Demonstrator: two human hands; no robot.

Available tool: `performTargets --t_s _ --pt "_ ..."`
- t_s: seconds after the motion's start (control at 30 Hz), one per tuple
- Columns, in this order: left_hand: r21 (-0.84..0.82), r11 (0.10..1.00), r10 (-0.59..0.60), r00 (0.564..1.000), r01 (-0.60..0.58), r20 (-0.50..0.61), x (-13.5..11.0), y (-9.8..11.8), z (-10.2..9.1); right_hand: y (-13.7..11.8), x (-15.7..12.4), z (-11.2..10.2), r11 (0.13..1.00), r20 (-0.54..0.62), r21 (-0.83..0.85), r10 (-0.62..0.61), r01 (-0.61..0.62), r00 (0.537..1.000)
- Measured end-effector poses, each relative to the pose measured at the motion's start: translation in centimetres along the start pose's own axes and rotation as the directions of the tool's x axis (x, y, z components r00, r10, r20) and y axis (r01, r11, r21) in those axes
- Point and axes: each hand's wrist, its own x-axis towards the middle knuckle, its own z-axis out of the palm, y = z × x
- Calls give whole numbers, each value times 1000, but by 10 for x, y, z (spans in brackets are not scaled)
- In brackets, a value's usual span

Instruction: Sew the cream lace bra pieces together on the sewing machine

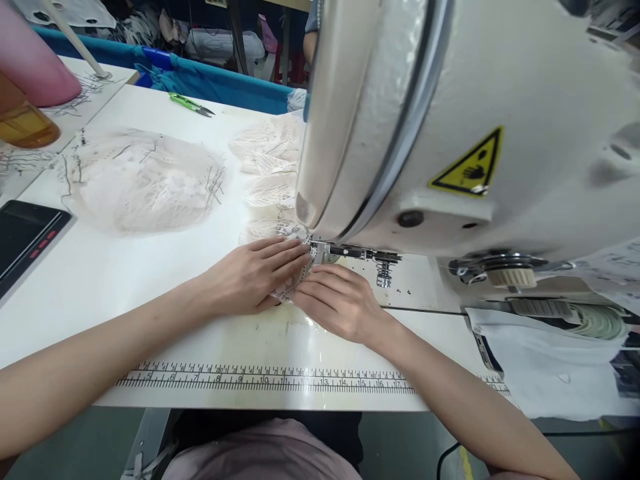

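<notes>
Both hands are at a small piece of white lace (289, 291) in front of the sewing machine's presser foot (325, 252). My left hand (255, 275) lies over its left side, fingers stretched out flat and the tips close to the foot. From the right, my right hand (340, 300) holds the lace's edge with its fingers pressed together; the thumb is hidden beneath. Part of the lace is covered by the hands. Behind the left fingertips, a chain of gathered lace pieces (270, 190) runs back along the table beside the machine head (400, 120).
A sheer lace heap (145, 187) with dark threads lies at the left. Green thread snips (191, 105) rest behind it. A black phone-like device (27, 240) is at the left edge. A ruler strip (300, 380) runs along the front. White fabric (550, 363) lies at right.
</notes>
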Motion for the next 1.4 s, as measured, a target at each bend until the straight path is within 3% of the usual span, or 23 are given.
performTargets --t_s 0.23,0.5,0.8,1.2,1.4 --pt "7 1000 21 1000 -22 15 2 -6 -4 -1 0 -1 1000 23 2 -6 6 1000" --pt "40 998 38 999 -38 14 4 -6 -6 -1 2 1 999 -30 -31 -25 24 999" --pt "98 995 0 999 -4 38 6 -2 -7 1 -2 1 998 -31 -59 -5 3 1000" --pt "101 994 -28 999 32 -40 7 4 -2 4 -16 0 992 122 -57 123 -117 985" --pt "174 983 -49 998 55 -33 9 7 -2 6 -19 -3 981 192 -131 168 -144 967"
